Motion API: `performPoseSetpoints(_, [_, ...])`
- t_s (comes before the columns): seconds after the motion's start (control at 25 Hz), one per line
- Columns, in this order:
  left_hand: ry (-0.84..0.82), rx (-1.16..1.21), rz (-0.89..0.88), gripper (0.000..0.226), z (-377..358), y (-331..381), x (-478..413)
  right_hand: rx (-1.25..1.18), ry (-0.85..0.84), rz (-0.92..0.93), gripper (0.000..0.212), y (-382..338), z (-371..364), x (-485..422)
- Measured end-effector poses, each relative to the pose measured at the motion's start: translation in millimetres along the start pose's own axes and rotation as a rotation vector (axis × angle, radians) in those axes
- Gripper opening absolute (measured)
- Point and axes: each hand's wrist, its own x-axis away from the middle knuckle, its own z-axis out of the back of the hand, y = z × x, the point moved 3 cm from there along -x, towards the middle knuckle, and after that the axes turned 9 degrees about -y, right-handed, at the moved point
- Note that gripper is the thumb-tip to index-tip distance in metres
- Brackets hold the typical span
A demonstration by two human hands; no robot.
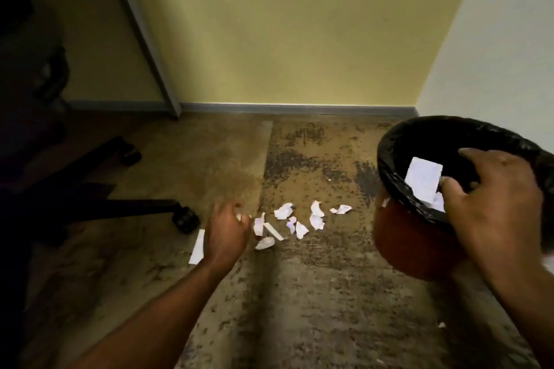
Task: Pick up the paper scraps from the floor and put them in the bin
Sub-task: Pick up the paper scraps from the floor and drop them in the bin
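Several white paper scraps lie scattered on the mottled brown floor, with a larger flat sheet to their left. My left hand is down at the left end of the scatter, fingers curled, and a small white scrap shows between thumb and fingertips. The orange bin with a black liner stands at the right. My right hand hovers over its near rim. A white paper sheet stands inside the bin against my thumb tip; whether I grip it is unclear.
A black office chair base with castors stands at the left, close to the flat sheet. A yellow wall with a grey skirting board closes the far side. A white wall runs behind the bin. A tiny scrap lies at the lower right.
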Motion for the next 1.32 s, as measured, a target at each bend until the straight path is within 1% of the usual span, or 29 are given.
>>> performPoseSetpoints(0.04, [-0.073,-0.069,0.124,0.034,-3.0,-46.6,-1.3,-0.051,0.02,0.069,0.04,-20.1,-9.6,18.2])
performPoseSetpoints(0.12, [-0.199,-0.13,0.273,0.043,-6.4,-115.8,3.4,-0.125,-0.055,0.182,0.041,-58.0,-41.3,51.9])
performPoseSetpoints(0.2, [-0.233,-0.106,0.271,0.049,-9.9,-146.3,9.0,-0.151,-0.206,0.213,0.043,-78.2,-84.0,77.2])
performPoseSetpoints(0.28, [-0.221,-0.061,0.226,0.052,-10.0,-149.4,13.1,-0.13,-0.33,0.219,0.046,-92.9,-119.3,92.9])
performPoseSetpoints(0.36, [-0.21,-0.019,0.228,0.053,-1.9,-147.7,10.4,-0.056,-0.416,0.21,0.049,-105.5,-148.8,99.3])
performPoseSetpoints(0.48, [-0.235,0.045,0.173,0.047,9.4,-140.1,8.4,-0.031,-0.532,0.122,0.055,-113.7,-183.1,104.0])
performPoseSetpoints(0.6, [-0.2,0.002,0.147,0.043,21.0,-137.4,-1.9,-0.033,-0.638,0.103,0.057,-113.6,-217.0,105.6])
performPoseSetpoints(0.76, [-0.178,-0.037,0.205,0.051,22.8,-144.9,-6.2,-0.045,-0.716,0.169,0.062,-102.1,-258.2,104.5])
performPoseSetpoints(0.88, [-0.183,-0.09,0.288,0.05,19.7,-141.8,10.8,-0.038,-0.768,0.163,0.064,-88.5,-263.2,98.7])
performPoseSetpoints(1.0, [-0.21,-0.067,0.378,0.06,18.3,-126.0,25.1,0.001,-0.863,0.223,0.072,-85.2,-263.8,89.2])
performPoseSetpoints(1.12, [-0.173,0.045,0.354,0.066,12.9,-120.7,2.3,0.028,-0.927,0.292,0.078,-93.0,-284.8,76.7])
performPoseSetpoints(1.2, [-0.201,0.033,0.346,0.081,-4.6,-127.8,-22.5,0.093,-0.969,0.35,0.082,-103.6,-311.4,72.0])
performPoseSetpoints(1.28, [-0.296,-0.008,0.374,0.101,-31.5,-139.6,-43.5,0.199,-0.969,0.434,0.087,-114.2,-340.2,71.0])
performPoseSetpoints(1.32, [-0.382,-0.031,0.405,0.106,-47.8,-145.0,-47.0,0.248,-0.973,0.481,0.087,-121.7,-352.2,74.7])
